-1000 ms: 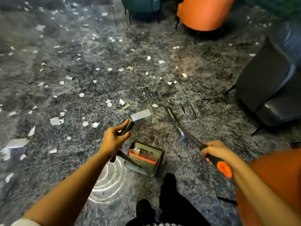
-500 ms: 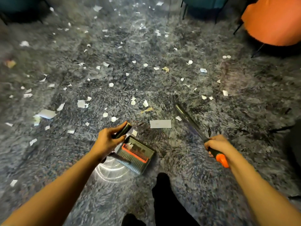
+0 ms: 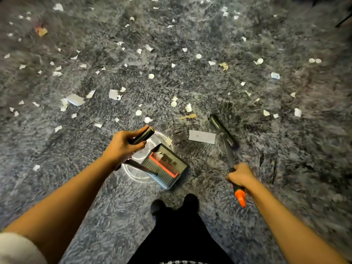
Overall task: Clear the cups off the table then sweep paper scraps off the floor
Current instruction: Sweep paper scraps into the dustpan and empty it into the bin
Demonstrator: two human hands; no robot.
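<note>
My left hand (image 3: 122,147) grips the dark handle of a long-handled dustpan (image 3: 165,166), whose grey pan with an orange comb sits on the floor in front of my feet. A few scraps lie inside it. My right hand (image 3: 241,177) grips the broom handle near its orange end. The dark broom head (image 3: 222,128) rests on the floor just right of a rectangular white paper (image 3: 202,137). Several small white paper scraps (image 3: 114,94) are scattered over the grey mottled floor beyond the pan.
My dark shoes (image 3: 174,205) stand right behind the pan. A bright ring of reflected light (image 3: 133,174) shows on the floor under the dustpan handle. Scraps spread to the left, far and right; a yellowish scrap (image 3: 188,116) lies near the pan.
My view has tilted down and left, so the chairs have left the frame. The broom head and the rectangular paper sit closer to the dustpan than before.
</note>
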